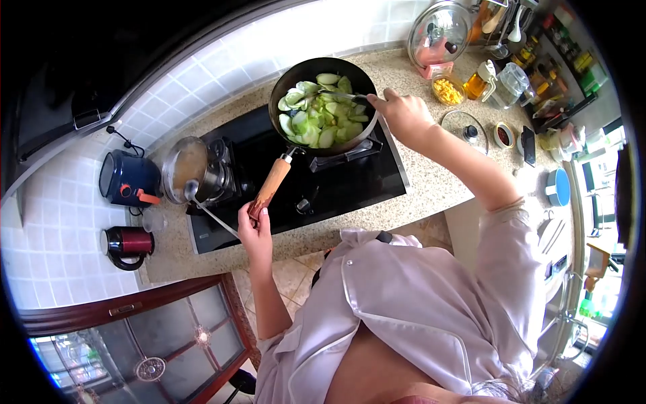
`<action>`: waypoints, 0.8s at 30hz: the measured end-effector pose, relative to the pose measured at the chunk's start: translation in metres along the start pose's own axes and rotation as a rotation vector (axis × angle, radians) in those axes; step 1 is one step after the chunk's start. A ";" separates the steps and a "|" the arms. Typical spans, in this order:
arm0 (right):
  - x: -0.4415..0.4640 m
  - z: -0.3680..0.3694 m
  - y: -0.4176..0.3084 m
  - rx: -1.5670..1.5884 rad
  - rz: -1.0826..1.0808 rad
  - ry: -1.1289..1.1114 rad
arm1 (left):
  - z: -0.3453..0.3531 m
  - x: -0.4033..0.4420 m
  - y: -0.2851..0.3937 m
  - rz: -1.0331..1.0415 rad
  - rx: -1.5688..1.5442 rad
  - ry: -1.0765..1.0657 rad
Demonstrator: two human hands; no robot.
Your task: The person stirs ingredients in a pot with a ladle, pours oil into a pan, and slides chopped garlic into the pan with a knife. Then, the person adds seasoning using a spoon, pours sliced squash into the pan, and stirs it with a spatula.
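Note:
A dark wok [274, 111] sits on the right burner, with pale green sliced vegetables [323, 114] inside. My left hand [256, 232] is closed around its wooden handle [272, 180], near the end. At the wok's right rim, my right hand [404, 118] grips the dark handle of a spatula [346, 97], whose metal end reaches into the slices and is partly hidden by them. A ladle [214, 214] slants from the pot on the left toward my left hand; its handle ends close beside that hand.
A glass-lidded pot [185, 168] stands on the left burner of the black cooktop [269, 219]. A navy appliance [128, 178] and red kettle [128, 242] stand left. To the right are a bowl of yellow pieces [448, 89], an oil bottle [479, 81], and a glass lid [464, 131].

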State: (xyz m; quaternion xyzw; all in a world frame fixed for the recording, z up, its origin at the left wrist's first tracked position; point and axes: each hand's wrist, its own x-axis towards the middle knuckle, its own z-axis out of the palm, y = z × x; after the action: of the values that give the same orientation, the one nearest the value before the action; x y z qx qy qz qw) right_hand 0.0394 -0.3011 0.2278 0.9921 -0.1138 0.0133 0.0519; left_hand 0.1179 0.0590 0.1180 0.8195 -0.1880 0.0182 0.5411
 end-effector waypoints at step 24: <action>-0.025 0.005 -0.019 0.121 -0.110 0.024 | 0.003 -0.002 0.002 0.006 0.004 0.028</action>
State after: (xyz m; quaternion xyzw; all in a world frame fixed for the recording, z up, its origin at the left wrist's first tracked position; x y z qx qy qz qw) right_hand 0.0192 -0.2773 0.2202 0.9979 -0.0575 0.0293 -0.0063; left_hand 0.1148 0.0558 0.1179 0.8198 -0.1825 0.0316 0.5419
